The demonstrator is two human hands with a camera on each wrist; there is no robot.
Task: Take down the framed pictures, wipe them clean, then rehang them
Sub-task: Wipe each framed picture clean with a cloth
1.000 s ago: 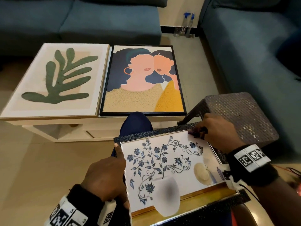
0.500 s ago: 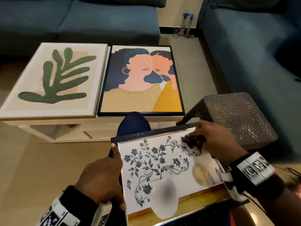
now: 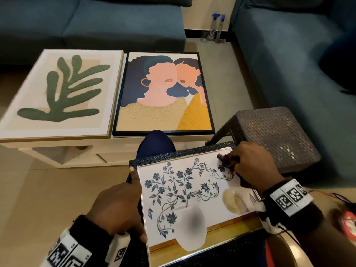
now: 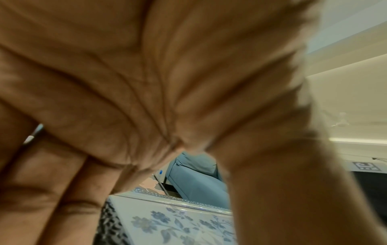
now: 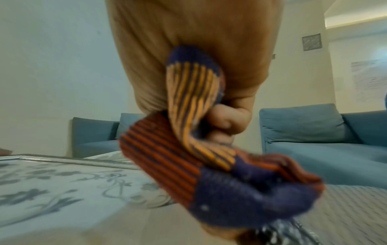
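Observation:
A framed picture of blue flowers in a white vase (image 3: 185, 191) lies tilted on my lap, its frame dark and speckled with a silver inner edge. My left hand (image 3: 123, 207) grips its left edge, thumb on the glass side. My right hand (image 3: 250, 166) holds a striped purple, orange and yellow cloth (image 5: 209, 149) bunched in its fingers and presses it on the glass near the top right corner (image 3: 225, 160). The left wrist view shows my palm close up over the flowered glass (image 4: 167, 223).
Two more framed pictures lie flat on the low white table (image 3: 57, 149): a green leaf print (image 3: 61, 93) and a print of two faces (image 3: 163, 93). A dark woven stool (image 3: 273, 133) stands at my right. Blue sofas (image 3: 289, 54) surround; spray bottles (image 3: 215, 27) stand in the corner.
My right hand with the cloth has slid back and forth a little across the top right part of the glass. The left hand keeps its hold on the frame's left edge.

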